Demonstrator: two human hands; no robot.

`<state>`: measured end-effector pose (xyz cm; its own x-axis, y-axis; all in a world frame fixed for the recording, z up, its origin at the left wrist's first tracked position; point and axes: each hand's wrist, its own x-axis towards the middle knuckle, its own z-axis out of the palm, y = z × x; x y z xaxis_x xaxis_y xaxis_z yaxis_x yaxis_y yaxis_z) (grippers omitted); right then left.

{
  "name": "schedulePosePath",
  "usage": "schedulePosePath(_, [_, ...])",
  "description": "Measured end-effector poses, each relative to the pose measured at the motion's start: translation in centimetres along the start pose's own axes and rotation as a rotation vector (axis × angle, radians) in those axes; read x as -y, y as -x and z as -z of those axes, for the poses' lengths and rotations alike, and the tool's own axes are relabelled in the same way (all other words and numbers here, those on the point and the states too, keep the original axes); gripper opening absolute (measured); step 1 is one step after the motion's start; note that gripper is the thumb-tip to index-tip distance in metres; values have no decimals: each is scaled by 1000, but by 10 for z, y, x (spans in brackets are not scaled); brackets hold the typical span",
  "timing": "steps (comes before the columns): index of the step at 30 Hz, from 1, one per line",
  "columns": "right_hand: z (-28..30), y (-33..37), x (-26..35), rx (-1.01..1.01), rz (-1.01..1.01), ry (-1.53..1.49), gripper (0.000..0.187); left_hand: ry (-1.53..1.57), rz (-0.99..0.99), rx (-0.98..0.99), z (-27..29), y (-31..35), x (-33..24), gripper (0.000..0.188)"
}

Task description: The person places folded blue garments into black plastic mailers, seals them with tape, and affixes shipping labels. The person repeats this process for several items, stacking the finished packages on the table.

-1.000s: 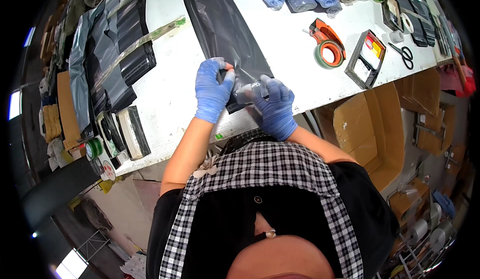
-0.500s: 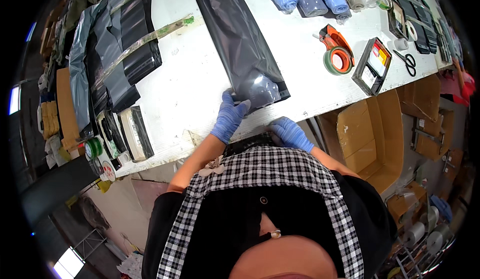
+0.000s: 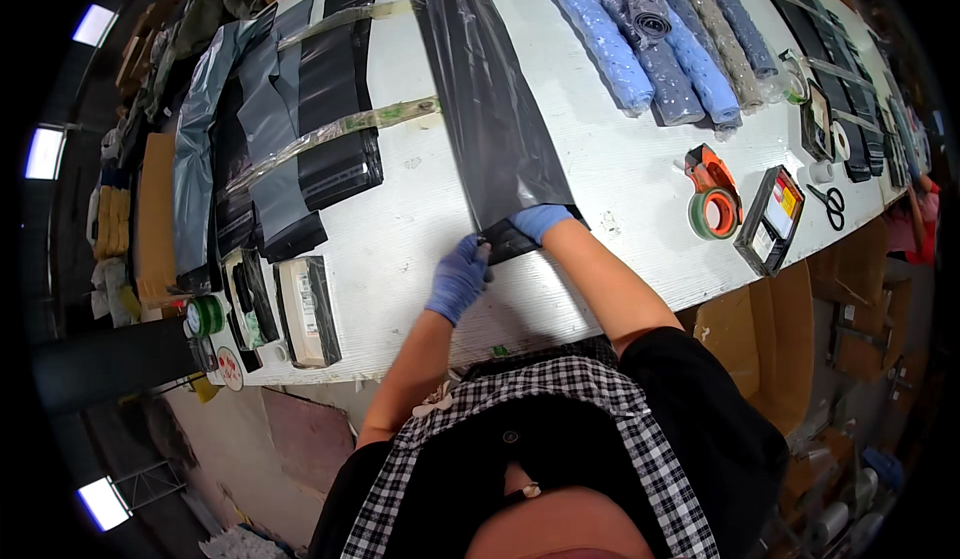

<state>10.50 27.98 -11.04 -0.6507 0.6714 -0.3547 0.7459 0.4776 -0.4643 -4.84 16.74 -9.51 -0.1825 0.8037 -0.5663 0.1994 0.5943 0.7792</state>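
A long black plastic mailing bag lies on the white table, its near end toward me. My left hand, in a blue glove, is closed on the left corner of the bag's near end, thumb and fingers pinched together. Across that end reaches my right hand, also gloved in blue, touching the bag near its right corner. Its fingertips are bent down and mostly hidden, so their grip does not show. A darker strip of the bag runs between the two hands.
Stacked black and grey bags lie under tape at left, beside an open-topped box. Patterned blue and grey rolls lie at back right. An orange tape dispenser, a black-edged box and scissors are at right. Cardboard boxes stand below.
My right hand has moved from the table edge up onto the bag's near end. My left hand now pinches its corner. The shiny clear-wrapped content seen there before is covered.
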Motion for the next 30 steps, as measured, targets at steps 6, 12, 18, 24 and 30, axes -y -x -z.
schedulePosePath(6, [-31,117,21,-969,-117,23,53,58,35,36,32,9,39,21])
schedulePosePath(12, [-36,125,4,-292,-552,-628,37,89,56,138,35,53,48,21])
schedulePosePath(18, [-85,222,-3,-160,-576,-603,31,163,121,267,18,129,77,20])
schedulePosePath(24, [-48,270,53,-34,-88,-257,25,274,41,128,-3,170,109,12])
schedulePosePath(30, [-84,192,105,-235,231,-310,15,-59,-29,9,-2,168,102,20])
